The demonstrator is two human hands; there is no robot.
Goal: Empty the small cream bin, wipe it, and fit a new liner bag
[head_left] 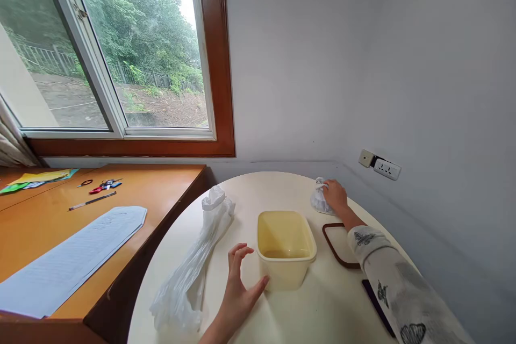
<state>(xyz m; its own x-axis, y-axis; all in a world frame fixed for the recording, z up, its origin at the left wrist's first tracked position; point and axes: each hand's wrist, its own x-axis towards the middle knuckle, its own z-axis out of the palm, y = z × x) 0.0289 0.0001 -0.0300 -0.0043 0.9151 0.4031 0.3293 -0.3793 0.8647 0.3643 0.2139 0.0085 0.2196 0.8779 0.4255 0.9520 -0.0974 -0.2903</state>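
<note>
A pale yellow plastic container [287, 274], open at the top, stands upright near the middle of the round table. My left hand [238, 293] is at its left side with thumb and fingers spread; the thumb tip is close to the container's lower wall, and I cannot tell if it touches. At the table's far right, my right hand [335, 196] has its fingers closed on a small knotted plastic bag [319, 203]. What the bag holds is not clear. Between that bag and my right sleeve lies a lid with a brown rim [334, 250], partly covered by the forearm.
A long crumpled white plastic bag [189, 263] lies on the left of the round table [258, 185]. A dark flat object [377, 306] shows beside my right sleeve. The wooden desk [161, 188] at left bears papers [80, 258], a pen [92, 201] and keys [105, 186].
</note>
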